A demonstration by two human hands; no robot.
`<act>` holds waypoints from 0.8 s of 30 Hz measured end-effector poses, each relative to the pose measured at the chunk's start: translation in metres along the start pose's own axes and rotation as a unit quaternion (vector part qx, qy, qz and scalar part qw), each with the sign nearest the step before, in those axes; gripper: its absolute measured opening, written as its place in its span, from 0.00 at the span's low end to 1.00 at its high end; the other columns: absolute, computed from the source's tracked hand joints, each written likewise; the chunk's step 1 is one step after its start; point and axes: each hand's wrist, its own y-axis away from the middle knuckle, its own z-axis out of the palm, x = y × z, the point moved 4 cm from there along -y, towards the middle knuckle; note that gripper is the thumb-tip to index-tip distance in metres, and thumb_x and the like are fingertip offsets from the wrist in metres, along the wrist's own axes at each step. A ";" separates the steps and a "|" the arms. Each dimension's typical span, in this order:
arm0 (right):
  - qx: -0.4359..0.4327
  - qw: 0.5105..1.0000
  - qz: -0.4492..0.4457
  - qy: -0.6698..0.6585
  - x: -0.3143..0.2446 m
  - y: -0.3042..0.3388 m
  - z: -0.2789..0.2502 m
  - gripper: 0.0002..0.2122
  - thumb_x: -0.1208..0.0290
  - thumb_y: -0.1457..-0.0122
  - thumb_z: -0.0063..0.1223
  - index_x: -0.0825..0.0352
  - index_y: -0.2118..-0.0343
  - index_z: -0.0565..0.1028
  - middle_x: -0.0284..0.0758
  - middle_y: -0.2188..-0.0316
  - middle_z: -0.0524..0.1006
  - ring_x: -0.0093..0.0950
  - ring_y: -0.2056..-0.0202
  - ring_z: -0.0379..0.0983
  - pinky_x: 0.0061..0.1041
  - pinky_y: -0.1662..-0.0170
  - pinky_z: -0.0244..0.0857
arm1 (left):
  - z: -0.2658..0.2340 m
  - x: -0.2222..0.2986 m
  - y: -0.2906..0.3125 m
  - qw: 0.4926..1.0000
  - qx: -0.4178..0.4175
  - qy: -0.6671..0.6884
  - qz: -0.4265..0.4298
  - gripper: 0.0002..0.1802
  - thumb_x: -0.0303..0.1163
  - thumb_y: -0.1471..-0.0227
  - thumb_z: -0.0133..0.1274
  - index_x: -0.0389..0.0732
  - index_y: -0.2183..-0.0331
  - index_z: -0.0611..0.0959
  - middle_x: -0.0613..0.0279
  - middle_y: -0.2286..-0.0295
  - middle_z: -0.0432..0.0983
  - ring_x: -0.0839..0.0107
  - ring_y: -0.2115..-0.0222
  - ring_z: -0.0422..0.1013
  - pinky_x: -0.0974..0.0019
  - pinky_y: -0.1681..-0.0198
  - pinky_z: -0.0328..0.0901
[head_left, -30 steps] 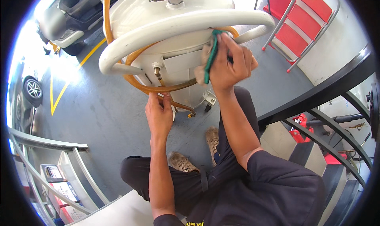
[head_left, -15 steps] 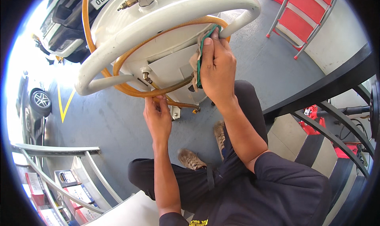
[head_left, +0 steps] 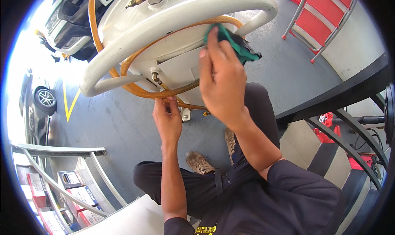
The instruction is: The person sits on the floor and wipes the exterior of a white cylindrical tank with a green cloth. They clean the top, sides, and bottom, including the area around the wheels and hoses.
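A large white metal tank (head_left: 164, 49) stands before me, ringed by a thick tubular handle (head_left: 185, 11). An orange braided hose (head_left: 142, 93) is looped under and around that handle. My left hand (head_left: 168, 121) pinches the hose at the lower side of the loop, fingertips partly hidden beneath it. In my right hand (head_left: 224, 80) is a green and dark cloth (head_left: 238, 45), held at the right part of the loop, near where the handle bends down. The fingers there are slightly blurred. A brass fitting (head_left: 156, 77) sticks out from the tank between my hands.
A second brass fitting (head_left: 136, 1) sits on top of the tank. Parked cars (head_left: 45, 99) are at the left. A red folding step stool (head_left: 317, 25) stands far right, beside a black railing (head_left: 341, 86) and stairs. A rack with boxes (head_left: 78, 189) is at lower left.
My right hand has shifted slightly left, and the cloth now spreads out to the right of its fingers. The left hand stays on the hose. The whole view has moved a little.
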 end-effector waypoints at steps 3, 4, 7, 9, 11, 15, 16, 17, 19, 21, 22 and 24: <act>0.074 0.980 -0.122 0.138 0.010 0.000 -0.004 0.21 0.71 0.34 0.56 0.73 0.39 0.75 0.40 0.59 0.74 0.41 0.56 0.72 0.42 0.52 0.66 | -0.003 -0.005 0.001 1.000 0.011 0.000 0.006 0.04 0.25 0.32 0.52 0.35 0.59 0.74 0.60 0.72 0.80 0.77 0.77 0.72 0.68 0.72 0.68; 0.073 0.982 -0.098 0.146 0.018 -0.002 -0.005 0.22 0.70 0.34 0.58 0.71 0.38 0.75 0.40 0.54 0.73 0.42 0.48 0.68 0.44 0.46 0.64 | -0.005 -0.006 0.002 1.000 0.011 -0.012 -0.001 0.04 0.25 0.32 0.52 0.35 0.59 0.75 0.60 0.72 0.80 0.77 0.77 0.72 0.68 0.72 0.68; 0.118 0.989 -0.082 0.019 0.025 0.009 0.015 0.23 0.69 0.36 0.57 0.69 0.39 0.74 0.45 0.53 0.73 0.45 0.47 0.66 0.45 0.42 0.62 | -0.005 -0.011 0.001 1.000 0.018 0.004 -0.015 0.03 0.23 0.36 0.53 0.36 0.60 0.76 0.55 0.73 0.80 0.67 0.77 0.74 0.61 0.71 0.68; 0.144 0.987 -0.069 -0.005 0.036 0.012 0.016 0.20 0.71 0.34 0.57 0.71 0.41 0.74 0.43 0.54 0.75 0.37 0.52 0.72 0.35 0.46 0.67 | -0.002 -0.009 0.003 0.999 0.032 0.015 -0.014 0.03 0.22 0.38 0.54 0.36 0.61 0.77 0.52 0.74 0.79 0.62 0.77 0.75 0.58 0.71 0.68; 0.127 0.989 -0.003 -0.080 0.055 0.015 0.016 0.17 0.69 0.30 0.56 0.71 0.43 0.74 0.37 0.55 0.78 0.27 0.57 0.77 0.27 0.52 0.72 | -0.003 0.000 0.002 0.999 0.037 0.006 0.004 0.04 0.22 0.38 0.54 0.36 0.61 0.77 0.53 0.74 0.80 0.61 0.77 0.75 0.59 0.71 0.68; 0.145 0.963 0.026 -0.224 0.031 0.025 0.006 0.12 0.71 0.30 0.55 0.70 0.47 0.75 0.34 0.56 0.79 0.20 0.65 0.77 0.20 0.61 0.73 | -0.016 0.003 0.014 0.994 0.104 0.039 0.008 0.05 0.21 0.38 0.52 0.36 0.59 0.76 0.57 0.71 0.80 0.67 0.77 0.74 0.64 0.70 0.69; 0.142 0.960 -0.013 -0.241 0.015 0.033 0.008 0.11 0.72 0.30 0.55 0.70 0.49 0.76 0.35 0.55 0.79 0.20 0.65 0.77 0.20 0.61 0.73 | -0.017 0.004 0.021 0.992 0.119 0.050 0.014 0.04 0.20 0.37 0.50 0.35 0.59 0.76 0.58 0.69 0.80 0.70 0.75 0.74 0.66 0.69 0.69; 0.140 0.955 -0.051 -0.256 0.000 0.042 0.011 0.10 0.72 0.30 0.55 0.70 0.50 0.76 0.35 0.54 0.79 0.19 0.65 0.77 0.19 0.62 0.73 | -0.017 0.006 0.028 0.989 0.131 0.060 0.020 0.04 0.20 0.35 0.48 0.34 0.58 0.75 0.60 0.68 0.80 0.74 0.73 0.75 0.68 0.69 0.69; 0.045 0.982 -0.157 -0.095 -0.023 0.055 0.031 0.17 0.71 0.33 0.57 0.73 0.44 0.76 0.40 0.56 0.76 0.30 0.57 0.75 0.30 0.52 0.72 | -0.016 0.019 0.043 0.970 0.144 0.183 0.069 0.08 0.24 0.33 0.46 0.34 0.54 0.73 0.58 0.61 0.77 0.73 0.65 0.73 0.67 0.59 0.68; -0.031 0.981 -0.167 -0.093 -0.023 0.075 0.070 0.23 0.69 0.34 0.58 0.74 0.38 0.73 0.43 0.54 0.72 0.37 0.51 0.72 0.36 0.48 0.69 | -0.008 0.025 0.057 0.946 0.158 0.267 0.091 0.12 0.28 0.32 0.44 0.33 0.50 0.69 0.56 0.55 0.72 0.73 0.57 0.69 0.66 0.51 0.65; -0.048 0.981 -0.129 -0.137 -0.021 0.083 0.084 0.25 0.68 0.34 0.58 0.73 0.36 0.72 0.45 0.51 0.71 0.38 0.50 0.71 0.37 0.48 0.70 | 0.000 0.025 0.062 0.937 0.170 0.294 0.088 0.15 0.30 0.31 0.43 0.33 0.47 0.67 0.55 0.52 0.69 0.72 0.54 0.66 0.65 0.47 0.63; -0.080 0.978 -0.125 -0.146 -0.015 0.088 0.083 0.26 0.66 0.33 0.57 0.73 0.35 0.71 0.46 0.48 0.68 0.39 0.49 0.70 0.38 0.47 0.69 | 0.010 0.016 0.069 0.923 0.161 0.343 0.060 0.23 0.37 0.29 0.44 0.36 0.41 0.61 0.54 0.46 0.61 0.70 0.46 0.61 0.60 0.40 0.56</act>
